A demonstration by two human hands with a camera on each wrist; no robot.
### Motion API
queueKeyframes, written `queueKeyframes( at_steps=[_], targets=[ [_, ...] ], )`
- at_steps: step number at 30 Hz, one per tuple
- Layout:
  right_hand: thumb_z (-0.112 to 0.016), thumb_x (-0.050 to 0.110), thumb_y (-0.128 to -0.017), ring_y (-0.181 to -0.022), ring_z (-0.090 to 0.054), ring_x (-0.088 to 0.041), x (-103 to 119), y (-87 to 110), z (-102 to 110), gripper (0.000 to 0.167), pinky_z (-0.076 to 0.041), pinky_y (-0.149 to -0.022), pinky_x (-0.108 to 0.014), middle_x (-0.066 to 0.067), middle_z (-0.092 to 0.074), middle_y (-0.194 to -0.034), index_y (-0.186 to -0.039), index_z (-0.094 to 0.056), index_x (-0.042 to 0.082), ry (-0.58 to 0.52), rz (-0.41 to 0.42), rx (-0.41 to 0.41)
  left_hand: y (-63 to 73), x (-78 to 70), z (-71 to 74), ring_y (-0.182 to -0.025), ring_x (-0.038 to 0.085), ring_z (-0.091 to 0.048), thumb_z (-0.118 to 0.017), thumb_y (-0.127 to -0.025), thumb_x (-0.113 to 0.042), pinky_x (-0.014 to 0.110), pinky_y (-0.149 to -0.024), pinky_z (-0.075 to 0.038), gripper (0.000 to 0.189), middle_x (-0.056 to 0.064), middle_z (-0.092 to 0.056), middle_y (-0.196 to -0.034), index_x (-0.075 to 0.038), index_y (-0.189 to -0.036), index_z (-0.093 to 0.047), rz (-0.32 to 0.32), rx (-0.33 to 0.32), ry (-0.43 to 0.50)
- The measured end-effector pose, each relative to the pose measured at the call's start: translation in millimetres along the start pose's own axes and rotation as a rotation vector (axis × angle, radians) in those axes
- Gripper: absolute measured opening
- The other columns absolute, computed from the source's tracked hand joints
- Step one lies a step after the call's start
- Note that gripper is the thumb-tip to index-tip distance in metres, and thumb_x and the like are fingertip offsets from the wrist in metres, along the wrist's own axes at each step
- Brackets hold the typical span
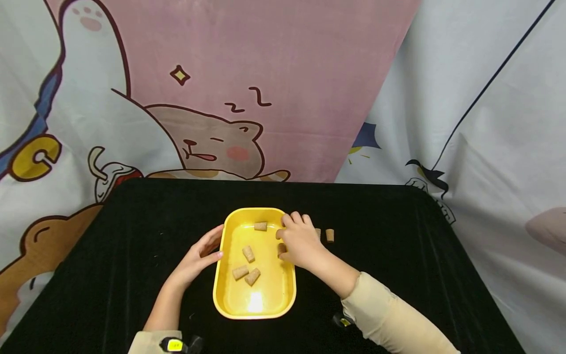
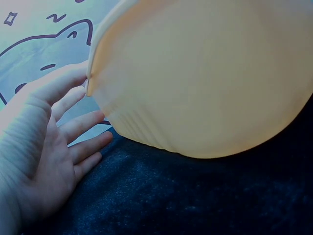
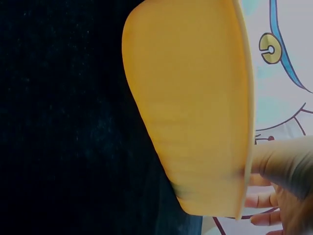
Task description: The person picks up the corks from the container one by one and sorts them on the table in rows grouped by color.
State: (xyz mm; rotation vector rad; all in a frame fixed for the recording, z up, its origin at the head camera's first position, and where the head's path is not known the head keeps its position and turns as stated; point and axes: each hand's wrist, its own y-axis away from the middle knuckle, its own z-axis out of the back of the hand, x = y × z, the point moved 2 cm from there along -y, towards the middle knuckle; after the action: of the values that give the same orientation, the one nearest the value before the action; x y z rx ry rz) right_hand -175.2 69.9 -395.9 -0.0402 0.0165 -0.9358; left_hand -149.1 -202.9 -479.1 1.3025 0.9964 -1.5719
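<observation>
A yellow rectangular tray [image 1: 274,300] with rounded corners lies on the black cloth, several small brown corks inside. One cork [image 1: 261,226] is near its far end; another cork [image 1: 248,253] is at mid-left, with two more close below. My left hand [image 1: 201,255] touches the tray's left rim, its fingers extended in the left wrist view. Over the right rim reaches my right hand [image 1: 302,243], fingers spread and bent downward. Between its thumb and forefinger shows a cork [image 1: 281,250], partly covered by the thumb; the forefinger looks apart from it.
Right of the tray, beyond my right hand, one cork [image 1: 330,235] stands on the black-covered table [image 1: 376,236]. Beside it a second cork [image 1: 318,232] is partly hidden by the hand. Behind the table hangs a cartoon-printed curtain [image 1: 309,73].
</observation>
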Motion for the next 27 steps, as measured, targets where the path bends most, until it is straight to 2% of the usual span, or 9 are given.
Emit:
queueKeyframes(
  at_steps=[9,18,27],
  targets=[
    [-0.077,0.034,-0.075,-0.088,-0.035,-0.023,6.3,-7.9,-9.6,0.015,-0.029,-0.074,-0.038,-0.001,-0.042,-0.093,-0.08,-0.068,0.022,0.111,-0.036,0.025,-0.2,0.6,0.0,-0.134,0.036,-0.034,-0.057,-0.094,-0.008,0.062,-0.105,-0.024,0.061,0.013,-0.037,-0.149,-0.013,-0.149,-0.032,-0.01,0.002,0.008],
    [-0.077,0.035,-0.076,-0.088,-0.035,-0.024,7.0,-10.8,-15.0,0.015,-0.029,-0.073,-0.037,-0.002,-0.042,-0.09,-0.08,-0.072,0.022,0.142,-0.074,0.046,-0.5,1.6,0.6,-0.134,0.035,-0.035,-0.058,-0.094,-0.009,0.062,-0.105,-0.025,0.06,0.012,-0.038,-0.149,-0.014,-0.149,-0.033,-0.007,-0.008,-0.009],
    [-0.079,0.036,-0.076,-0.088,-0.036,-0.025,8.2,-11.3,-15.8,0.016,-0.03,-0.072,-0.037,-0.003,-0.045,-0.089,-0.08,-0.074,0.022,0.126,-0.093,0.053,-0.5,0.9,0.3,-0.134,0.035,-0.035,-0.058,-0.094,-0.009,0.062,-0.105,-0.025,0.06,0.011,-0.038,-0.149,-0.014,-0.149,-0.033,0.0,-0.007,-0.006]
  ],
)
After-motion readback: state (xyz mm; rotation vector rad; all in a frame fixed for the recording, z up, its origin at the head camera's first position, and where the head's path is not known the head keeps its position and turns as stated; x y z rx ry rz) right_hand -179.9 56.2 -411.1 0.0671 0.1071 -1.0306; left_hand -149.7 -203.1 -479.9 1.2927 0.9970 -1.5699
